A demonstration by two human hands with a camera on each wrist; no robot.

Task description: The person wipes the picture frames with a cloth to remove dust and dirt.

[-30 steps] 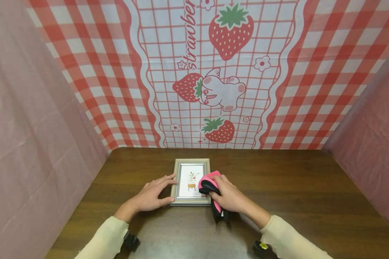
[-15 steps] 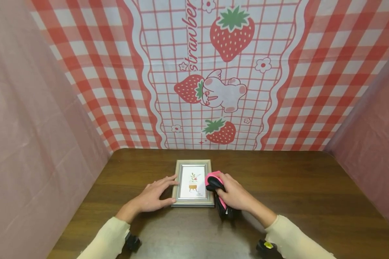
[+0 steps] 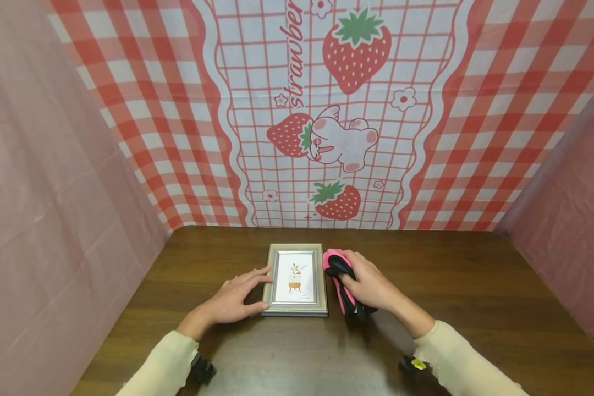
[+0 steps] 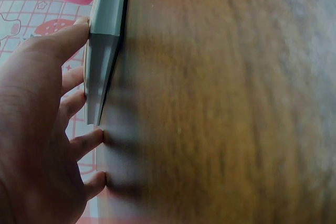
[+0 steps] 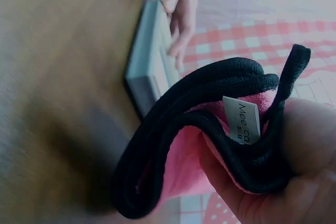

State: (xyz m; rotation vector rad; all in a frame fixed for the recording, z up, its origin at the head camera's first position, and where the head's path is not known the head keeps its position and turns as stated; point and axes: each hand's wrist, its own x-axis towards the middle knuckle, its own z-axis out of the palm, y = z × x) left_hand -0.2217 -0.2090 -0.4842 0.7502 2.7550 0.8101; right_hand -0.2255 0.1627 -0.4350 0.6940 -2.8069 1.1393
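A picture frame with a pale border lies flat on the wooden table, a print of a potted plant behind its pane. Along its left edge rests my left hand, fingers spread and fairly straight. In the left wrist view the thumb and nearer fingertips touch the frame, while two other fingertips come down by the table. My right hand grips a folded pink cloth with black edging, just right of the frame and apart from it. A white tag shows on the cloth in the right wrist view.
The brown table reaches back to a red and white checked curtain with strawberries. Plain pink drapes close off both sides. A dark camera mount sits at each wrist.
My right hand has moved right with the pink cloth, from over the frame's right part to beside it, uncovering the print. The left hand stays at the left edge.
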